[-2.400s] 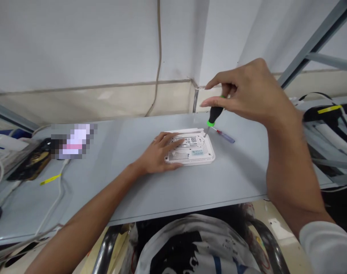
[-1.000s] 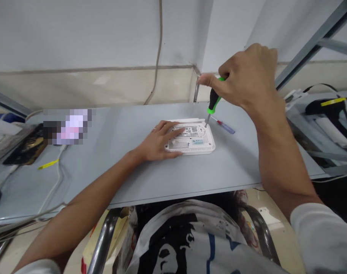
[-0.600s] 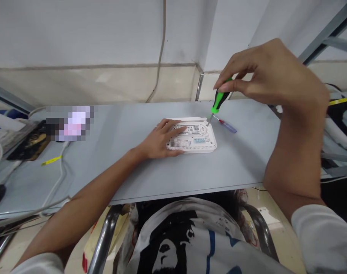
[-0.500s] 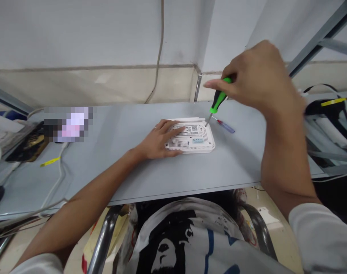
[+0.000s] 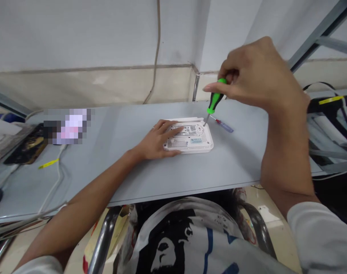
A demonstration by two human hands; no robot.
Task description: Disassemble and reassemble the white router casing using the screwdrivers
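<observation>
A white Wi-Fi router (image 5: 202, 146) lies on the table with its vented, labelled underside up. My left hand (image 5: 159, 140) is closed over its left end, fingers across the top and thumb along the near edge. My right hand (image 5: 247, 76), raised above the table, grips the top of a green-and-black screwdriver (image 5: 214, 99). The screwdriver slants down, its tip at the router's far right corner; whether it sits in a screw I cannot make out. Just right of the router, a second screwdriver (image 5: 225, 126) with a clear purplish handle lies on the table.
On the left of the table (image 5: 127, 179) are a blurred-out phone (image 5: 72, 127), a dark phone-like slab (image 5: 27, 144) and white cables (image 5: 58, 177). A metal frame (image 5: 318, 42) and a dark bag-like heap stand at the right. The wall runs along the back.
The screwdriver handle has turned, showing its green and black faces differently, while its tip stays at the same corner. My left hand keeps its place on the router. The view has shifted slightly.
</observation>
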